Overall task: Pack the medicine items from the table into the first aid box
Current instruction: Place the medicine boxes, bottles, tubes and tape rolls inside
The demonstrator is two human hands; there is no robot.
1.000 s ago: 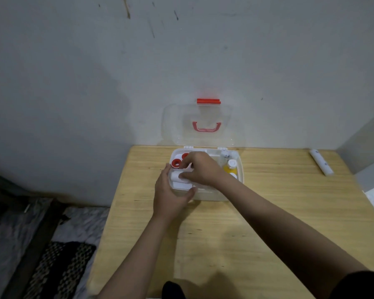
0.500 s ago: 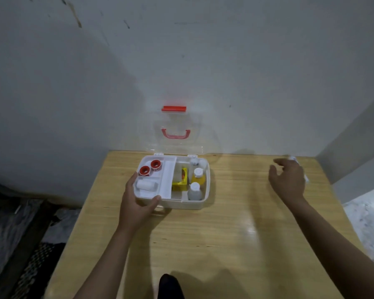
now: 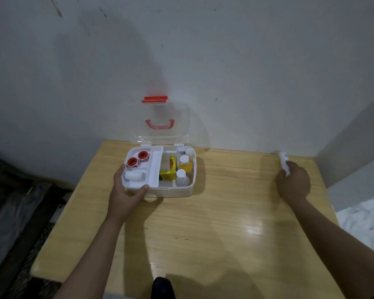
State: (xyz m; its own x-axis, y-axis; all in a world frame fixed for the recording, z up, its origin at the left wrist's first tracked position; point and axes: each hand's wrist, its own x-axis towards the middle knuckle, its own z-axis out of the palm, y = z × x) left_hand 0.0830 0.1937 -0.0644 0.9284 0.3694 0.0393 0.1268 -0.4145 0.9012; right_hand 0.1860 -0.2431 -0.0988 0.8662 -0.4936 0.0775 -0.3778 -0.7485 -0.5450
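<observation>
On the far left part of a pale wooden table, close against a grey-white wall, a white first aid box is seen from the head camera with its clear lid swung up and leaning toward the wall; a red latch is fixed at the lid's top edge and a red handle below it. A white inner tray is set over the box's left half, and in it two red-rimmed tape rolls are lodged side by side at the back, with a white bandage roll laid just in front of them. To the right of the tray, a yellow carton is tucked in the middle, and white-capped bottles are stood along the right wall, one holding yellow liquid and one pale; what lies in the back right corner is too blurred to name. The box's near left corner is gripped by the left hand, thumb over the front rim and fingers along the left side. Well apart, near the table's far right corner, a white tube is clasped by the right hand, fingers curled around its near end while the far end, with small dark print, is left exposed.
</observation>
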